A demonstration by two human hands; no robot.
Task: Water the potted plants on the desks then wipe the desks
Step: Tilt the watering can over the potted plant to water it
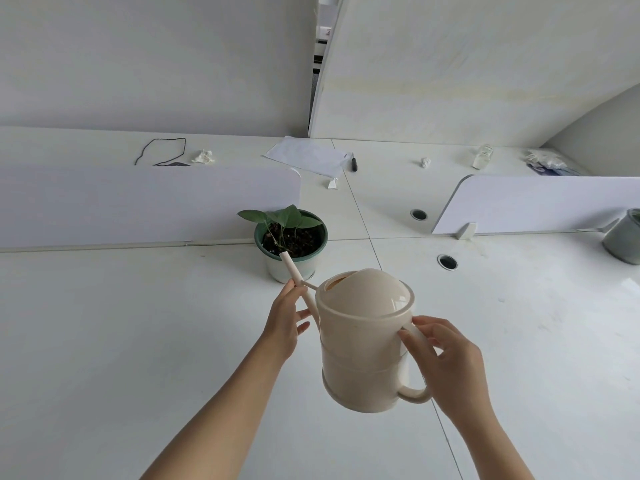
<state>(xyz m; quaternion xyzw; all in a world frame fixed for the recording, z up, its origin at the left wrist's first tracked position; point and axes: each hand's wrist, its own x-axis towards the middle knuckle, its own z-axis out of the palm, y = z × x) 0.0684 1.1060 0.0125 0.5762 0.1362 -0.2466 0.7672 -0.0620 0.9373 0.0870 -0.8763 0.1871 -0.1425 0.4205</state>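
Cream watering can (363,344) at potted plant (300,239); divider panel (138,206) behind, paper (308,155) beyond.

Up at 11 o'clock there's a thin black cord (161,150) lying in a loose loop, with a crumpled tissue (203,156) just beside it. At 12 a white sheet of paper (308,155) sits skewed, with a black marker (354,163) near its right corner. Around 1 o'clock there's a smaller paper wad (425,163), then a clear bottle (482,156), and plastic bags (547,162) heaped at 2. There's a low white divider panel (138,202) at 9 and a second divider panel (536,202) at 3.
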